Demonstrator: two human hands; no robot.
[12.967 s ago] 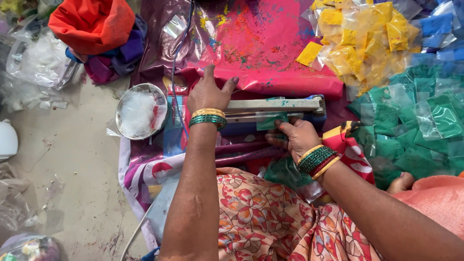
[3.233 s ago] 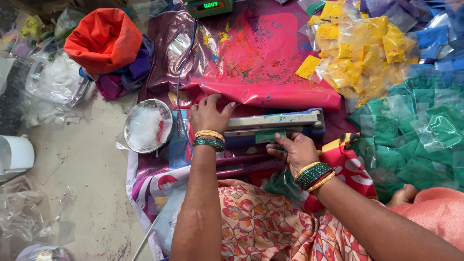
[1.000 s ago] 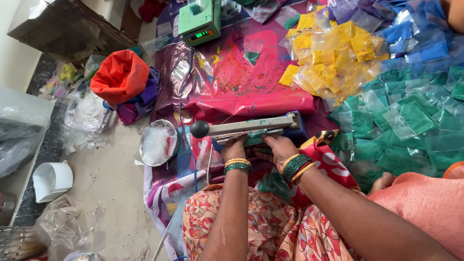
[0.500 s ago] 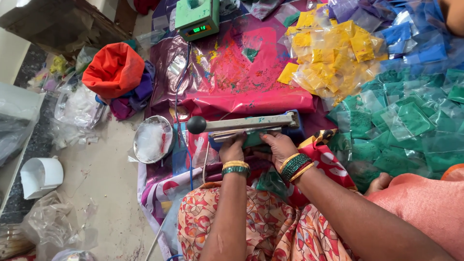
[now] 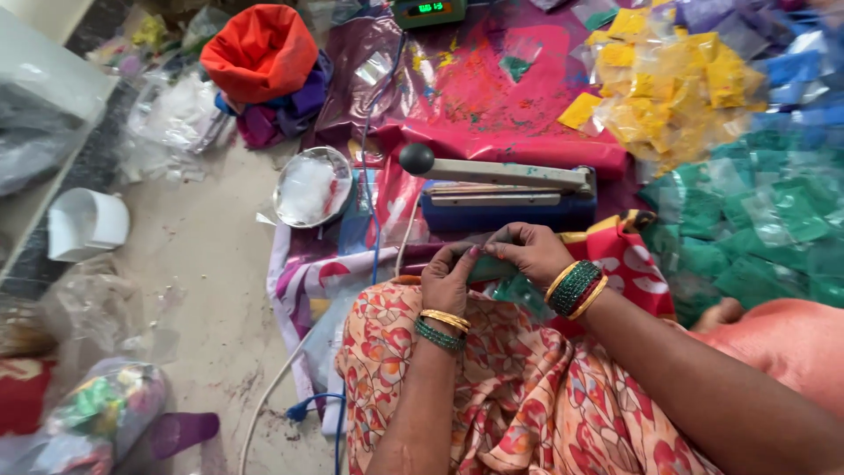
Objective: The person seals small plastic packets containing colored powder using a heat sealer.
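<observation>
We pinch a small green powder packet (image 5: pixel 492 266) between our left hand (image 5: pixel 448 280) and right hand (image 5: pixel 532 252), just below the blue heat sealer (image 5: pixel 505 198). At ten o'clock, a steel bowl (image 5: pixel 313 186) holds clear empty pouches.

Materials: clear plastic, metal, printed cloth.
Small packet (image 5: pixel 492 268) glossy clear plastic over green powder; sealer (image 5: pixel 505 198) has matt metal arm, smooth blue casing; round dish (image 5: pixel 312 186) shiny metal; sheet (image 5: pixel 492 88) glossy pink plastic, powder-dusted; floor (image 5: pixel 202 290) rough, matt.
</observation>
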